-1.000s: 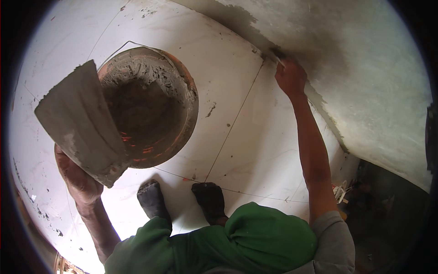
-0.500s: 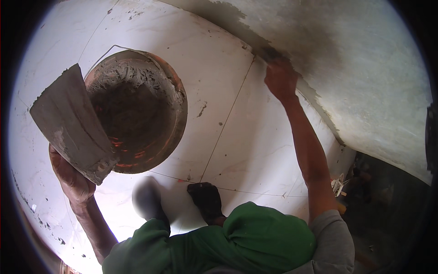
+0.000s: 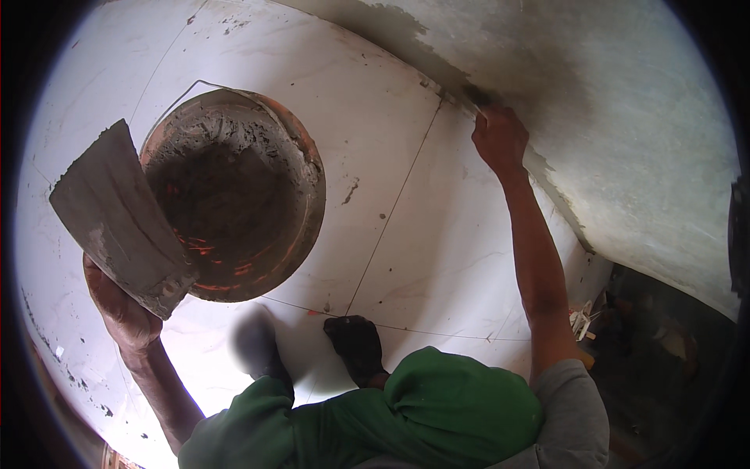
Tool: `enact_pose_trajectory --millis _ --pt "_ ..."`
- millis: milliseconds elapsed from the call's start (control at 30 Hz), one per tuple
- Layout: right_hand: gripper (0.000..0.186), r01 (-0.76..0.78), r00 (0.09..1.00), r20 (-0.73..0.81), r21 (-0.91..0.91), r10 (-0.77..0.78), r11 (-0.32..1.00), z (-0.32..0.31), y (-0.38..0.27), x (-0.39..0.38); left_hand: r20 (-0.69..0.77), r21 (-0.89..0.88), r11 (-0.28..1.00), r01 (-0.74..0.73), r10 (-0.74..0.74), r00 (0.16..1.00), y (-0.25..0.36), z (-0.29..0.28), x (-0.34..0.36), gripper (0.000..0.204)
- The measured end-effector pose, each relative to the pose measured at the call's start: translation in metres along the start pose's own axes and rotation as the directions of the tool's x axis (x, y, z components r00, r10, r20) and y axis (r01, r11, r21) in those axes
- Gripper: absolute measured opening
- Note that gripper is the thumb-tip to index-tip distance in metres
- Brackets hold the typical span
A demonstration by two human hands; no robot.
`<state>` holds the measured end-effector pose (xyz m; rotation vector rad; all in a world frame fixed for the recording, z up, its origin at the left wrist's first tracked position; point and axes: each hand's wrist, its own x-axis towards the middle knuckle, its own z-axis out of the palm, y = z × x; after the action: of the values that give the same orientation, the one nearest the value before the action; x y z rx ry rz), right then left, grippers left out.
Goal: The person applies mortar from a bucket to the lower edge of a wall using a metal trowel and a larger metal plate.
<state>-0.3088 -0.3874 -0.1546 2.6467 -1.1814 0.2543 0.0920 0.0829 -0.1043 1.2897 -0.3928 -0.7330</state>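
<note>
My left hand (image 3: 125, 313) is closed on the lower edge of a grey, mortar-smeared hawk board (image 3: 117, 223), which is tilted and overlaps the left rim of a bucket. The orange bucket (image 3: 311, 195) stands on the floor with its wire handle up at the back; dark grey mortar (image 3: 223, 187) lies inside. At the far right, my right hand (image 3: 501, 139) is closed round a tool that looks like a trowel, its handle hidden in my fist. The dark blade (image 3: 478, 95) meets the foot of the wall (image 3: 625, 156), beside damp grey plaster.
Pale floor tiles (image 3: 391, 266) with dark joints and mortar crumbs lie between the bucket and the wall. Both my feet, one in a dark sock (image 3: 355, 344), are just below the bucket. A dark area with loose clutter (image 3: 582, 320) lies at the right.
My right hand with the trowel has moved slightly right and down along the wall's foot. The left hand keeps the hawk board, its upper end a little lower.
</note>
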Motion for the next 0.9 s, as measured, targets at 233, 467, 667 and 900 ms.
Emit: enact_pose_trajectory --millis 233,467,667,900 --pt "0.013 0.059 0.996 0.069 -0.132 -0.050 0.990 0.027 0.022 0.000 0.066 -0.025 1.000 -0.009 0.011 0.998 -0.004 0.011 0.009 0.091" --pt "0.014 -0.087 0.994 0.063 -0.046 0.089 0.995 -0.015 0.041 -0.009 -0.068 0.034 0.999 0.008 -0.006 0.998 0.001 -0.004 0.000 0.087" --pt "0.014 -0.044 0.983 0.173 -0.129 0.067 0.991 0.017 0.061 -0.021 -0.033 -0.012 0.999 0.032 -0.032 0.999 -0.004 0.006 0.003 0.088" --pt "0.016 -0.160 0.983 -0.095 -0.054 0.155 0.986 -0.042 0.053 -0.025 0.138 0.065 0.992 0.104 -0.112 0.984 -0.004 0.064 -0.009 0.082"
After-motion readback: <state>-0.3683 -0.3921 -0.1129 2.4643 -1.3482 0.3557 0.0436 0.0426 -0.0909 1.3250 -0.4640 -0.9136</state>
